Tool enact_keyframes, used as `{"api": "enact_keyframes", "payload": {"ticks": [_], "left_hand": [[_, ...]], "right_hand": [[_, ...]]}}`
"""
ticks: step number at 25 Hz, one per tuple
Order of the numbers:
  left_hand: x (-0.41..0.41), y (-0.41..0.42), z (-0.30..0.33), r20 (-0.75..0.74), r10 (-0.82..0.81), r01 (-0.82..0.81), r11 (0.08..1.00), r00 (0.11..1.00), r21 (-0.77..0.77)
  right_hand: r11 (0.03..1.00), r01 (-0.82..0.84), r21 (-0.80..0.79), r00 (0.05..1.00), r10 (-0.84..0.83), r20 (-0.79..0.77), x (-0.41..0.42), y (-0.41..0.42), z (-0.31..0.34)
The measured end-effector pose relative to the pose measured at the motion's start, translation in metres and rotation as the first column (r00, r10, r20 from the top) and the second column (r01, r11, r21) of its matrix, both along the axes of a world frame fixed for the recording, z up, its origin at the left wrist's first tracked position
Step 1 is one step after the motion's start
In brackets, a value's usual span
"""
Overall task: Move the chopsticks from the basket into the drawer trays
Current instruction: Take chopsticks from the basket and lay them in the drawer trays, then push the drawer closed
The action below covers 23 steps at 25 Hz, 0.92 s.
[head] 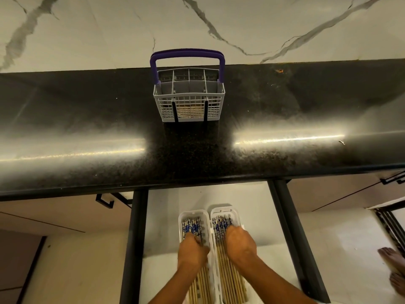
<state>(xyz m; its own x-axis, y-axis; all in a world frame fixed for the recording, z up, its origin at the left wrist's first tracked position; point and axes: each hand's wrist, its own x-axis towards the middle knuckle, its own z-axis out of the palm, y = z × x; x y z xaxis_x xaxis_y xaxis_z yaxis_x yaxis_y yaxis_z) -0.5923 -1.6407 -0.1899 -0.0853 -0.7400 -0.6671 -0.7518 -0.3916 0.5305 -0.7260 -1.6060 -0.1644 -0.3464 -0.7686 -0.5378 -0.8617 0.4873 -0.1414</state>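
Observation:
A grey wire basket (189, 99) with a purple handle stands on the black counter; I see no chopsticks sticking out of it. Below, in the open drawer, two long white trays lie side by side: the left tray (181, 224) and the right tray (236, 218). Both hold several wooden chopsticks (228, 279) with blue-patterned tops. My left hand (191, 252) rests fingers-down on the chopsticks in the left tray. My right hand (240, 244) presses on those in the right tray. Whether either hand grips any chopsticks is hidden.
The black granite counter (197, 154) overhangs the drawer's back end. The drawer (162, 216) has dark side rails and a white floor. Cabinet fronts with black handles flank it. Bare feet show at the far right (394, 260).

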Motion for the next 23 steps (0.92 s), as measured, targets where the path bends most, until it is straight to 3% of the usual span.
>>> {"api": "enact_keyframes", "payload": {"ticks": [2, 3, 6, 8, 12, 14, 17, 23], "left_hand": [[0.028, 0.004, 0.028, -0.117, -0.108, 0.109, 0.994, 0.987, 0.004], [0.045, 0.006, 0.037, -0.122, -0.246, 0.248, 0.969, 0.962, -0.002], [0.096, 0.022, 0.047, -0.101, -0.610, 0.618, 0.769, 0.786, 0.166], [0.124, 0.037, 0.039, -0.046, -0.724, 0.707, 0.654, 0.688, 0.269], [0.162, 0.053, 0.035, 0.101, -0.824, 0.810, 0.566, 0.557, 0.155], [0.166, 0.056, 0.038, 0.179, -0.835, 0.835, 0.542, 0.521, 0.095], [0.170, 0.066, 0.049, 0.246, -0.835, 0.867, 0.497, 0.491, -0.041], [0.172, 0.071, 0.048, 0.333, -0.792, 0.856, 0.502, 0.512, -0.121]], "right_hand": [[0.997, -0.059, -0.047, 0.997, 0.061, 0.043, -0.013, 0.013, 0.021], [0.993, -0.096, -0.062, 0.990, 0.102, 0.099, -0.021, 0.025, 0.034], [0.969, -0.241, 0.060, 0.937, 0.216, 0.274, -0.049, 0.071, 0.061], [0.935, -0.304, 0.183, 0.909, 0.227, 0.351, -0.063, 0.099, 0.064], [0.855, -0.486, 0.178, 0.830, 0.389, 0.400, -0.075, 0.143, 0.059], [0.839, -0.524, 0.145, 0.826, 0.458, 0.329, -0.075, 0.144, 0.061], [0.817, -0.565, 0.116, 0.812, 0.526, 0.253, -0.067, 0.148, 0.067], [0.838, -0.544, 0.049, 0.830, 0.528, 0.177, -0.063, 0.152, 0.069]]}}
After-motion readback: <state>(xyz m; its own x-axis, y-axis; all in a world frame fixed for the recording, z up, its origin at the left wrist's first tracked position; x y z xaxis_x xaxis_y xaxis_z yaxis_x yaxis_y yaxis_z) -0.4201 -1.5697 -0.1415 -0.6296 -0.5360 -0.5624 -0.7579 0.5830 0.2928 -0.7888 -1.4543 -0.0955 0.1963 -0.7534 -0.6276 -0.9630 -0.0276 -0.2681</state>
